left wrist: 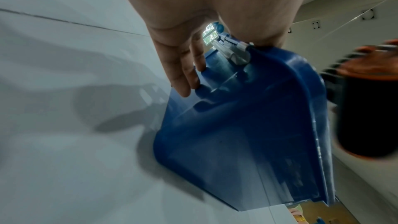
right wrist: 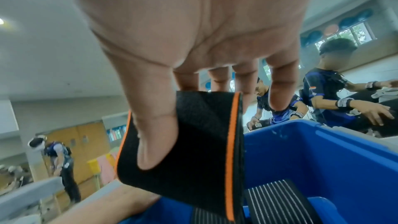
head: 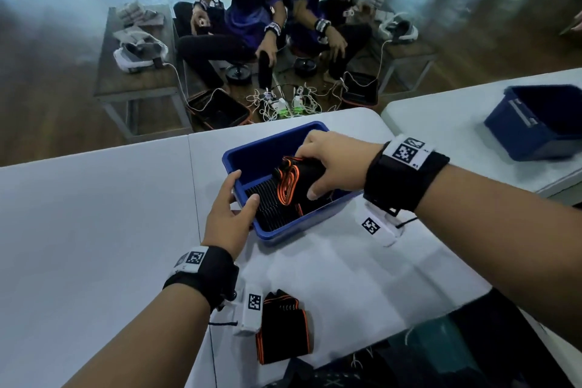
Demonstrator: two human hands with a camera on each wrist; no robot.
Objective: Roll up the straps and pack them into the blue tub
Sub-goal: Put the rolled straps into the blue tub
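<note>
The blue tub (head: 289, 231) stands in the middle of the white table, and several black ribbed straps (head: 267, 208) lie inside it. My right hand (head: 318, 167) grips a rolled black strap with orange edges (head: 296, 179) just above them, inside the tub's walls. In the right wrist view my thumb (right wrist: 155, 134) presses the roll (right wrist: 204, 151) from one side, with fingers behind it, over the tub (right wrist: 323, 151). My left hand (head: 242, 192) holds the tub's near-left wall, thumb over the rim. Its fingers (left wrist: 183, 77) lie along the outside of the tub (left wrist: 247, 134).
Another black and orange strap (head: 283, 331) lies flat near the table's front edge, beside my left wrist. A second blue tub (head: 541, 123) sits on the neighbouring table at the right. Beyond the far edge, two people sit among cables and trays.
</note>
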